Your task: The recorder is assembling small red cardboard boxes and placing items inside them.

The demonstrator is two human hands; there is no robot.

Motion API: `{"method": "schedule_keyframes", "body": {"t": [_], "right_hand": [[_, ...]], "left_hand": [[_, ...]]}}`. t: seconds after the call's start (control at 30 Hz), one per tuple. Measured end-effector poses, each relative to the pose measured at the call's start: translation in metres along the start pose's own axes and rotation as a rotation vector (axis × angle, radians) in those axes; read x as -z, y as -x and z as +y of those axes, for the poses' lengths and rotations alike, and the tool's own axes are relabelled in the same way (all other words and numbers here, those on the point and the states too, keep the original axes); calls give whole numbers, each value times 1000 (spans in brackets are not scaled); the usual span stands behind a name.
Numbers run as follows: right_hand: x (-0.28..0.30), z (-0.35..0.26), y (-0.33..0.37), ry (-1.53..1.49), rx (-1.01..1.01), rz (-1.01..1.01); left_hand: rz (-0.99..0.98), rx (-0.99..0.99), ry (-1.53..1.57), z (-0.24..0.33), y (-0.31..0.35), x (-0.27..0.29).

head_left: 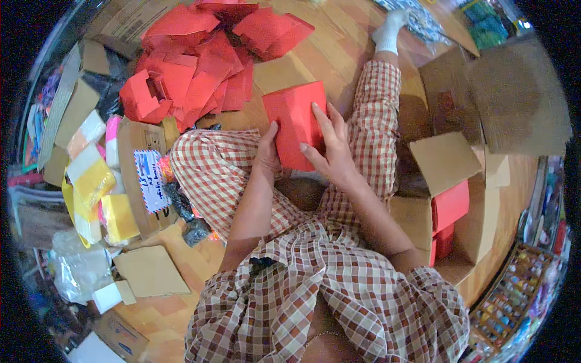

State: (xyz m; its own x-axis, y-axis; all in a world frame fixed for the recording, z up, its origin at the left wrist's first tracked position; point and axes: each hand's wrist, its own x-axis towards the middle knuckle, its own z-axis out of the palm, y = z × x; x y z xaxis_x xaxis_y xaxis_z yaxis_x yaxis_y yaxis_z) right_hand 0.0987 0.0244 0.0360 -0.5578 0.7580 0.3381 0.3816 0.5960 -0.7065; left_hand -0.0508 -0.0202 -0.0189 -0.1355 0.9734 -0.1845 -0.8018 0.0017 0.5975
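Observation:
Between my two hands, over my lap, is a red paper box (295, 124) with a fold line down its front. My left hand (268, 150) grips its left side near the bottom, thumb toward the front face. The fingers of my right hand (331, 145) lie along its right side, with the thumb pressed on the front. The backs of both hands hide part of what they touch. Beyond my bent left knee spreads a heap of flat and part-folded red card pieces (212, 72).
At my right, an open cardboard box (478, 224) contains red boxes (451, 206). A larger carton (514, 91) stands behind it. On the left, a cardboard box (142, 175) adjoins yellow and white packets (94, 181). A cardboard piece (152, 270) lies on the wooden floor.

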Motion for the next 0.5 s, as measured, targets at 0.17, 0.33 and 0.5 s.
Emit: {"method": "schedule_keyframes", "body": {"t": [0.17,0.33,0.5], "right_hand": [[-7,8,5,-120,-90,63],[-6,17,6,-192,-40,117],[-11,17,10,-156,-72,109]], "left_hand": [[146,-31,-88,-11,-2,-2],[99,-65,-72,-21,-11,8],[117,-43,-37,-25,-12,10]]}}
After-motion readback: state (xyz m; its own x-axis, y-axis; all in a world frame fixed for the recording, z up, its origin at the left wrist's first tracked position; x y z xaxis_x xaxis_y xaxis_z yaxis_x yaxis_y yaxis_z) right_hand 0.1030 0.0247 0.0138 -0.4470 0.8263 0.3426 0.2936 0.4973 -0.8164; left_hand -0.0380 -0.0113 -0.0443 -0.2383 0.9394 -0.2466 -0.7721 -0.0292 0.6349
